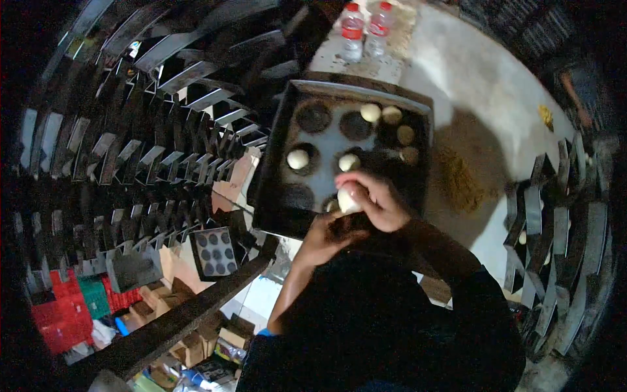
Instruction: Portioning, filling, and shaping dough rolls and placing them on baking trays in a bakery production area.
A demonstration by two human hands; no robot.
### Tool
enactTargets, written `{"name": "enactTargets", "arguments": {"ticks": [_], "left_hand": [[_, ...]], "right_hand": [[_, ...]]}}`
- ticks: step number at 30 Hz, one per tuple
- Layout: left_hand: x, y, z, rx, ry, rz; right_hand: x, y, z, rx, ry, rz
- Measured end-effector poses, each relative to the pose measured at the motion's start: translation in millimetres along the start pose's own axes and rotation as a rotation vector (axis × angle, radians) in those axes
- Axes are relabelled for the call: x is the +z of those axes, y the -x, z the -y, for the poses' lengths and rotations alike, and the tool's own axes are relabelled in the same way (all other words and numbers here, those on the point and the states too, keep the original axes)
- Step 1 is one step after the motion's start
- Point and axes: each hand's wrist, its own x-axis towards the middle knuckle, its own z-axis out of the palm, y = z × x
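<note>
1. Dough ball (349, 201) – pale, smooth and rounded – is in the right hand (382, 206), above the near part of a large dark tray (323, 140).
2. The right hand's fingers and thumb are curled around the ball, grasping it, with part of its pale surface showing on the left.
3. The left hand (324, 236) is just beside the ball, on the near left, with its fingers bent. In this dim light I cannot tell whether they touch the dough or grip anything.
4. On the tray, one pale ball (298, 159) sits at the left on a dark circle, and another (349, 163) lies just beyond the right hand.
5. Four more balls (392, 115) curve along the far right part of the tray, the nearer ones dimmer in shadow.
6. The tray rests on a pale table (457, 72); two clear bottles (352, 32) with red caps stand at its far side, and a yellowish-brown patch (460, 179) lies to the tray's right.
7. Metal racks (163, 130) fill the left – near them, lower down, are a smaller tray (208, 243) with dark circles and some red crates (62, 313).
</note>
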Motion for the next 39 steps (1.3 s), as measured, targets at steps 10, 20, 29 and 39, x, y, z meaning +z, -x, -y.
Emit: {"name": "enactTargets", "arguments": {"ticks": [10, 20, 29, 39], "left_hand": [[-161, 54, -34, 0.077, -0.026, -0.711], [-69, -84, -7, 0.155, -0.408, -0.003], [20, -276, 109, 0.313, -1.293, -0.290], [238, -72, -35, 0.168, -0.712, 0.002]], "right_hand": [[43, -164, -159, -0.234, 1.197, 0.101], [-27, -55, -32, -0.141, 0.661, -0.524], [-131, 175, -23, 0.145, 0.705, -0.660], [-172, 178, 22, 0.636, -0.230, -0.495]]}}
